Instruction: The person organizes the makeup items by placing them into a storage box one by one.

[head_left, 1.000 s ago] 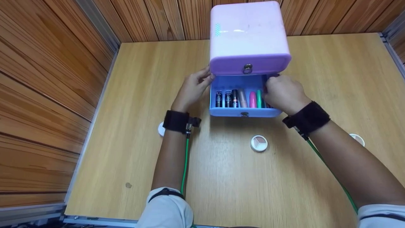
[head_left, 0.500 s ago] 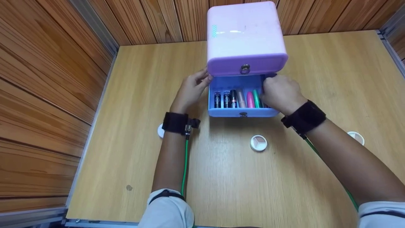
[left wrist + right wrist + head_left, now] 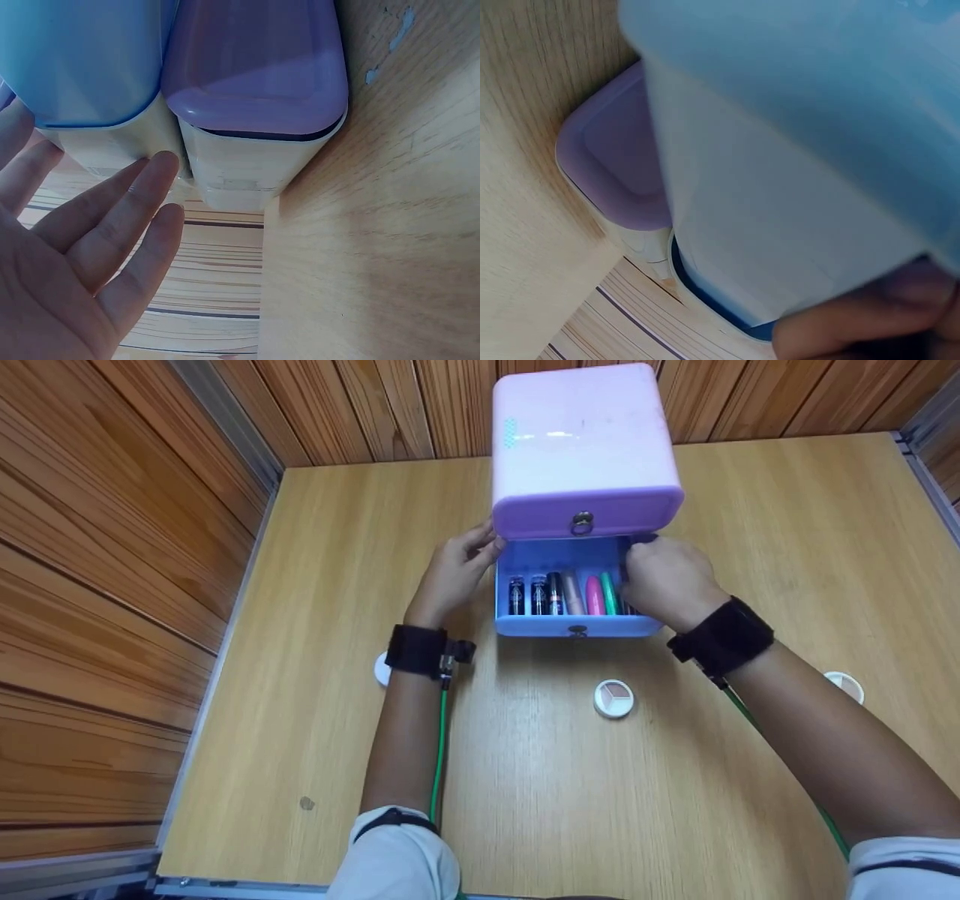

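Note:
A small pink and purple drawer box (image 3: 589, 435) stands at the back, its blue middle drawer (image 3: 532, 626) pulled out. A row of makeup tubes lies in the drawer, among them a pink tube (image 3: 595, 596) and a green tube (image 3: 609, 594). My left hand (image 3: 454, 574) is at the box's left side; the left wrist view shows its fingers (image 3: 142, 195) extended beside the casing. My right hand (image 3: 671, 581) reaches into the drawer's right end, fingers bent and mostly hidden. Something dark (image 3: 643, 538) shows just above it; whether it is pinched is unclear.
A round white three-colour makeup pan (image 3: 614, 699) lies in front of the drawer. Another white pan (image 3: 845, 687) sits beyond my right forearm, and a white round thing (image 3: 382, 668) is partly behind my left wrist. A lower purple drawer (image 3: 255, 67) is shut. Wooden walls border the table.
The green tube in the drawer has tipped slightly to a slant, and the pink one leans a little too. Both hands stay almost in place at the box.

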`<state>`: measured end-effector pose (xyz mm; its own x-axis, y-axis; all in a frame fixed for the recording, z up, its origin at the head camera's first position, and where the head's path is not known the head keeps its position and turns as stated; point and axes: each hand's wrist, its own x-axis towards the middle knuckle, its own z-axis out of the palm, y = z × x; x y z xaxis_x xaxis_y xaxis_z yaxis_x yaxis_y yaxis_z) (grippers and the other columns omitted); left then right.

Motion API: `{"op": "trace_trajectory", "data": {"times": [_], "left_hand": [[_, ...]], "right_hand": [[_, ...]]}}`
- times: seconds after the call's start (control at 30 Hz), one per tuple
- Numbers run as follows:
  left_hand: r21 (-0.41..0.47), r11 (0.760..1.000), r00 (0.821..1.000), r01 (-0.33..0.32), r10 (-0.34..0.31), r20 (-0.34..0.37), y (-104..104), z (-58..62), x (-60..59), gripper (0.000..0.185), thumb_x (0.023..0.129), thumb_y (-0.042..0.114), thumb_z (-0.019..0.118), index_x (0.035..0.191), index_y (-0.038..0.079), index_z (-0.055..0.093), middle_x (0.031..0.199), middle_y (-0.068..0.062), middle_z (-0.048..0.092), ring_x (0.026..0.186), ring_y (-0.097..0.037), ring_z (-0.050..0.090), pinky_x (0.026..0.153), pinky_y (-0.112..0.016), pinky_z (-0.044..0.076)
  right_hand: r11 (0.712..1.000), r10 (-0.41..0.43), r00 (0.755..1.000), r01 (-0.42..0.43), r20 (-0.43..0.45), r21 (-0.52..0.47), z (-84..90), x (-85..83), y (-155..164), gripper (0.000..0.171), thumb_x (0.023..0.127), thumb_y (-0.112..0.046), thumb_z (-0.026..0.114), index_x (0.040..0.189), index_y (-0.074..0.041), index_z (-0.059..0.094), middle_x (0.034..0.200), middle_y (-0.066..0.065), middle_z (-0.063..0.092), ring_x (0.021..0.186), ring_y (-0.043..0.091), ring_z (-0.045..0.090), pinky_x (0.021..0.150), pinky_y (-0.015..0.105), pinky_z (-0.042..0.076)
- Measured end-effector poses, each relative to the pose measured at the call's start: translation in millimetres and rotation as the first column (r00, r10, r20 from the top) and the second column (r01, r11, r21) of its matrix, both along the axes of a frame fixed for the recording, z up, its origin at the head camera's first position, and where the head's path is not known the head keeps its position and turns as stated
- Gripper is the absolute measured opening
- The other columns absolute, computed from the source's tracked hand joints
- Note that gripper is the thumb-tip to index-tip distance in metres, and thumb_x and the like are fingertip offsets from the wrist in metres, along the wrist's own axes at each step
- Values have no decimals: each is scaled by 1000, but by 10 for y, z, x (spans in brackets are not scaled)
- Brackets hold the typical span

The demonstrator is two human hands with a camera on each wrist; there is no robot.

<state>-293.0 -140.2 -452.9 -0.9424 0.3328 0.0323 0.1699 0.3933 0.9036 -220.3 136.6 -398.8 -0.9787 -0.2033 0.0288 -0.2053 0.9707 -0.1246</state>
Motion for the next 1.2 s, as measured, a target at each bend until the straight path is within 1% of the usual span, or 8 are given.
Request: {"op": "trace_trajectory", "data": {"times": [0.27, 0.5, 0.6, 0.7, 0.87, 0.97, 1.07, 1.2], "left_hand": [[-5, 1000, 1000, 4, -4, -17, -16, -5, -8, 61, 92, 57, 52, 145, 29, 43, 141, 10, 51, 123, -11, 52, 101, -27, 43], [7, 1000, 1000, 9, -8, -25, -27, -20, 19, 59, 92, 56, 52, 145, 31, 43, 141, 10, 50, 124, -9, 51, 102, -26, 42], [12, 1000, 1000, 13, -13, -23, -50, -31, 42, 58, 93, 56, 52, 145, 31, 43, 141, 10, 50, 124, -8, 51, 102, -26, 42], [17, 1000, 1000, 22, -22, -20, -82, -17, 59, 58, 93, 55, 52, 145, 31, 43, 140, 9, 52, 123, -9, 52, 101, -27, 44], [-43, 999, 1000, -3, 2, -11, -182, 73, 90, 57, 93, 56, 52, 144, 31, 47, 133, 6, 58, 115, -11, 57, 97, -31, 48], [-94, 995, 1000, -20, 20, -3, -248, 129, 132, 53, 93, 57, 52, 140, 32, 52, 129, 8, 60, 112, -11, 58, 94, -33, 50], [-165, 986, 1000, -10, 7, -21, -313, 160, 190, 50, 95, 53, 53, 140, 29, 54, 130, 7, 60, 112, -11, 58, 92, -31, 51], [-300, 954, 996, 20, -46, -79, -402, 142, 282, 47, 99, 46, 52, 138, 20, 57, 132, 2, 60, 109, -10, 59, 88, -28, 51]], "right_hand": [[999, -7, 1000, 7, -5, -42, -17, 8, 20, 30, 85, -18, 66, 63, -4, 52, 59, 8, 44, 54, 28, 46, 40, 39, 33], [976, -28, 996, 45, 83, -212, -32, 92, 96, 40, 93, -33, 64, 64, -7, 53, 52, 1, 37, 47, 19, 40, 40, 29, 25], [955, -21, 994, 52, 109, -293, -56, 139, 129, 37, 94, -35, 63, 72, -6, 65, 52, 1, 41, 45, 18, 40, 38, 28, 26], [928, -20, 995, 56, 102, -369, -84, 177, 154, 34, 95, -36, 62, 94, -4, 73, 57, 4, 49, 48, 19, 45, 40, 29, 29], [843, -67, 998, 55, -3, -535, -162, 266, 191, 38, 95, -32, 64, 119, -2, 69, 84, 10, 67, 61, 20, 54, 47, 26, 37], [792, -65, 990, -24, -123, -610, -216, 354, 245, 35, 95, -25, 66, 123, -4, 67, 97, 9, 70, 57, 14, 52, 46, 19, 36], [769, -42, 972, -115, -229, -629, -275, 438, 323, 33, 94, -18, 68, 124, -6, 66, 102, 6, 70, 50, 10, 46, 42, 16, 33], [765, -31, 954, -169, -297, -621, -351, 558, 413, 32, 92, -12, 69, 124, -6, 67, 102, 4, 70, 51, 6, 48, 44, 13, 35]]}}
